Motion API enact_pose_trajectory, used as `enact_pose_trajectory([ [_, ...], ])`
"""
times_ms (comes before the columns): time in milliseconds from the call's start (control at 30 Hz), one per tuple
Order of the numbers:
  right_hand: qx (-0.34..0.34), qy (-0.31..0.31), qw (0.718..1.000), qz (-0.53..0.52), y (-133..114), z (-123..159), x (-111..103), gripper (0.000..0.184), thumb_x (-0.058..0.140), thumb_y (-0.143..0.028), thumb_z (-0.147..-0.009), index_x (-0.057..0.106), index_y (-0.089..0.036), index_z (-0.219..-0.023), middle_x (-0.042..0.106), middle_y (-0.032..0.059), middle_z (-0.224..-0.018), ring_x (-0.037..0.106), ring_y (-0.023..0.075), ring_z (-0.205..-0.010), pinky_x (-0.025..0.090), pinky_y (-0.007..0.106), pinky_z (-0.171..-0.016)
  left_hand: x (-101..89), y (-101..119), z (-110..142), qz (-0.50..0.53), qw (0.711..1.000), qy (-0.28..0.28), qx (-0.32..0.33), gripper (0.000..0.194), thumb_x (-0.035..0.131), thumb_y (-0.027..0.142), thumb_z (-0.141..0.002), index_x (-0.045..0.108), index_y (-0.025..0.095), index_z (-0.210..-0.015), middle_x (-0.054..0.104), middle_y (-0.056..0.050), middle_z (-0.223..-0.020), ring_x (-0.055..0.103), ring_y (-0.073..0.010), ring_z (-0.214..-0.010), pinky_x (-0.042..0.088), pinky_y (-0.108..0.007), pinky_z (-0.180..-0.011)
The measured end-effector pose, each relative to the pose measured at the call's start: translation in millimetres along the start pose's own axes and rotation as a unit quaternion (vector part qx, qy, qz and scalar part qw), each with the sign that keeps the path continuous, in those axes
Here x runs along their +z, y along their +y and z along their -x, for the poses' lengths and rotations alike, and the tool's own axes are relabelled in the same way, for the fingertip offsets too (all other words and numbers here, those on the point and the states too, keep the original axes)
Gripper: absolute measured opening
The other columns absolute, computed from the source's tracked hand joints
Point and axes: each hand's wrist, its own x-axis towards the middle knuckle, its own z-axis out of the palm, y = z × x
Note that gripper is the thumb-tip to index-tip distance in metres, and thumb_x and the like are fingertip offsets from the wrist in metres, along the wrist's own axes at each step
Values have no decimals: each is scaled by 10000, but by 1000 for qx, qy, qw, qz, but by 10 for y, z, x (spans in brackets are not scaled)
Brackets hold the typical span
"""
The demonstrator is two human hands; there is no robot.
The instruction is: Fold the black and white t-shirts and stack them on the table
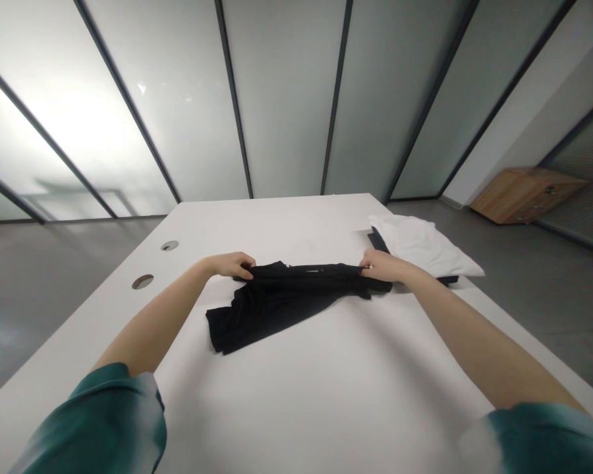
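A black garment, which looks like a T-shirt (286,296), lies partly bunched on the white table (316,395). My left hand (230,264) pinches its upper left end between thumb and fingers. At the upper right end, my right hand (381,265) grips the same cloth, fingers closed on it. Between the hands the upper edge is drawn fairly straight, with a small pale mark near its middle. A sleeve-like part spreads toward the lower left on the tabletop.
On the table's right edge lies a white folded garment (425,243) over dark cloth (378,241). Two round holes (142,282) pierce the tabletop at left. Frosted glass panels (281,99) stand behind the table. A wooden cabinet (524,194) is on the floor at right.
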Motion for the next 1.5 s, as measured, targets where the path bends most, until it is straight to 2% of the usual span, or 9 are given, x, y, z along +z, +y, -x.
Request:
enact_pose_trajectory([
  [133,37,-95,992,70,-43,-474,-219,174,701,-177,-600,609,-235,-465,540,16,-399,567,204,-468,474,347,-572,-282,47,-356,-123,982,112,-88,76,687,290,-592,641,230,-582,659,-36,-641,653,-250,-777,492,-332,-757],
  [267,85,116,988,-57,-361,-1066,-313,236,590,-239,-767,749,-149,-915,751,140,-877,696,301,-950,533,421,-863,-543,195,-832,-74,926,336,-157,283,576,249,-731,716,171,-964,737,-120,-939,672,-304,-981,506,-394,-880],
  [367,22,233,966,-109,-548,-1203,-141,574,547,-279,-839,535,-134,-1394,554,152,-1431,460,275,-1371,376,449,-1120,-449,218,-987,-37,897,429,-100,593,557,272,-802,510,121,-1374,600,-177,-1356,538,-299,-1287,435,-406,-1053],
  [600,-195,1,981,-23,-853,-397,1031,554,554,-348,-892,530,-189,-1423,537,141,-1457,461,278,-1373,322,469,-1156,352,-182,-711,-129,955,236,-126,635,570,453,-833,505,150,-1387,534,-181,-1447,494,-321,-1349,393,-414,-1095],
  [767,-251,-49,966,40,-1209,0,1542,492,503,-501,-949,577,-285,-1384,585,83,-1395,460,285,-1339,348,428,-1126,718,-388,-510,-168,951,223,-133,709,537,525,-870,427,167,-1472,390,-181,-1561,360,-308,-1448,325,-425,-1147],
  [933,-226,-34,968,104,-1163,-77,1424,382,439,-448,-997,717,-194,-1063,671,114,-1118,598,266,-1080,418,428,-992,862,-355,-465,-199,939,239,-148,607,415,468,-962,382,195,-1504,351,-155,-1589,298,-293,-1480,243,-491,-1183],
  [1167,-97,-1,983,158,-574,-290,1061,301,439,-389,-991,650,-181,-937,680,111,-1117,573,271,-1140,371,465,-1044,1069,-32,-621,-190,905,326,-195,622,429,376,-963,333,137,-1530,302,-187,-1604,291,-322,-1476,297,-472,-1166],
  [1333,26,66,973,219,-317,-494,808,317,493,-157,-883,658,-139,-1154,561,185,-1385,446,355,-1324,373,517,-1054,1151,245,-689,-200,935,290,-28,531,405,366,-983,424,213,-1491,344,-114,-1600,281,-272,-1482,236,-448,-1201],
  [1500,-90,66,975,190,-465,-299,987,421,495,-217,-892,632,-177,-1288,544,142,-1430,462,309,-1331,361,481,-1106,1275,410,-687,-208,945,219,124,577,497,428,-928,446,235,-1470,425,-93,-1552,342,-277,-1441,248,-484,-1188],
])
